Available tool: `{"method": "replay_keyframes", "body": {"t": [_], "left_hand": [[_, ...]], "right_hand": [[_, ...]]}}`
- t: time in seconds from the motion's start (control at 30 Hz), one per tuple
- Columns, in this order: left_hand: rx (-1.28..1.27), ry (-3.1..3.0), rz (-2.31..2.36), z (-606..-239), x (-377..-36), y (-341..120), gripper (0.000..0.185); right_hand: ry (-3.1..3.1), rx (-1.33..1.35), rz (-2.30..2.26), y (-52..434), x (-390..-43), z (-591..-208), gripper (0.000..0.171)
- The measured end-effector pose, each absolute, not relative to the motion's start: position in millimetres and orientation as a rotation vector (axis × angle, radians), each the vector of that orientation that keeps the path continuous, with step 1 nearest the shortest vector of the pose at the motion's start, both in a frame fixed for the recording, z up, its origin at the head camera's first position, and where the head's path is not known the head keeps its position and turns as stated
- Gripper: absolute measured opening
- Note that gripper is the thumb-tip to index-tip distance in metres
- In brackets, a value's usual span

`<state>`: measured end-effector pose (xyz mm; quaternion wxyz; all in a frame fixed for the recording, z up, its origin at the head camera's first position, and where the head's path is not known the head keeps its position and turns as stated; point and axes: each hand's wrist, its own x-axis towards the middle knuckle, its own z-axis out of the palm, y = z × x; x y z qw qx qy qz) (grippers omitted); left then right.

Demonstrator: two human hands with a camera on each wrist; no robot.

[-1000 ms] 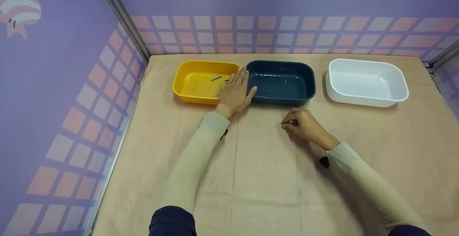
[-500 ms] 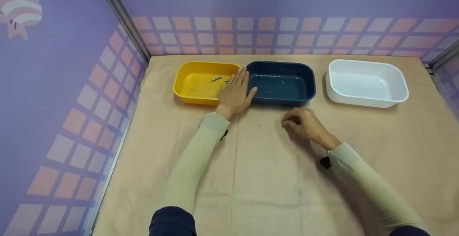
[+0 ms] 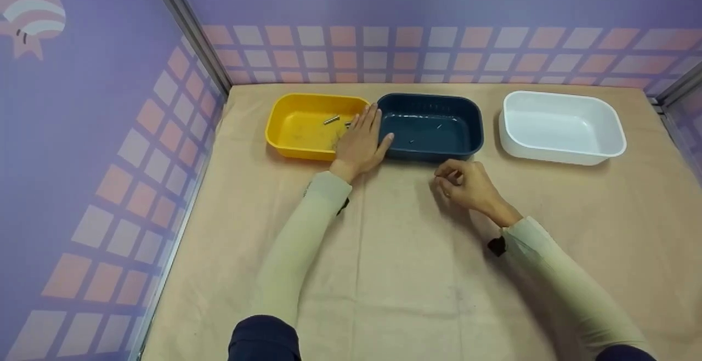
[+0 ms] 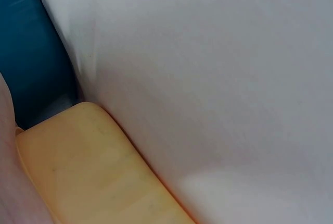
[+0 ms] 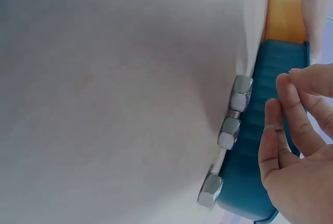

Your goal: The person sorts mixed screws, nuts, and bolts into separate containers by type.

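My left hand (image 3: 357, 142) lies with straight fingers over the meeting rims of the yellow tray (image 3: 285, 152) and the dark blue tray (image 3: 422, 156). Silvery bolts (image 3: 331, 120) lie in the yellow tray, one partly hidden by that hand. Two tiny metal pieces (image 3: 439, 127) show on the blue tray's floor. Just in front of the blue tray, my right hand (image 3: 471, 188) pinches a tiny piece (image 5: 289, 72) between thumb and index fingertip; its kind cannot be made out. Shiny faceted nut-like metal pieces (image 5: 229, 133) form a row beside the blue tray in the right wrist view.
A white tray (image 3: 559, 155) stands apart at the right. All three trays stand along the back of a table with a beige cloth (image 3: 406, 273). Purple panels with a checked border (image 3: 428, 37) close off the back and sides.
My right hand has risen slightly and shifted a little right, toward the blue tray, its thumb and index fingertips still together. My left hand and the trays have stayed in place.
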<state>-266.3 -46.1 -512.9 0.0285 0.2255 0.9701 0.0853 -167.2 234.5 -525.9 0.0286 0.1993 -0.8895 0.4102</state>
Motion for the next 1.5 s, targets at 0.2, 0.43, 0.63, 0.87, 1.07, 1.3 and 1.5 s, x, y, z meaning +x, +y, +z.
{"method": "replay_keyframes", "body": {"t": [0.2,0.43,0.63,0.87,1.07,1.3,1.5], "left_hand": [[0.696,2.997,0.266,-513,-266,-47,0.078],[0.706,2.995,0.266,-513,-266,-46,0.078],[0.693,3.002,0.299,-513,-266,-47,0.078],[0.700,3.005,0.285,-514,-266,-46,0.078],[0.712,3.007,0.270,-514,-266,-46,0.078],[0.711,3.005,0.265,-514,-266,-47,0.078],[0.709,3.007,0.273,-513,-266,-46,0.078]], "right_hand": [[-2.726,0.611,1.292,235,-169,-523,0.014],[-2.691,0.588,1.311,236,-169,-519,0.016],[-2.670,0.574,1.307,236,-172,-514,0.013],[-2.668,0.527,1.371,238,-174,-511,0.009],[-2.623,0.512,1.403,236,-178,-505,0.009],[-2.565,0.493,1.445,235,-186,-496,0.007],[-2.573,0.463,1.413,238,-194,-487,0.009]]}}
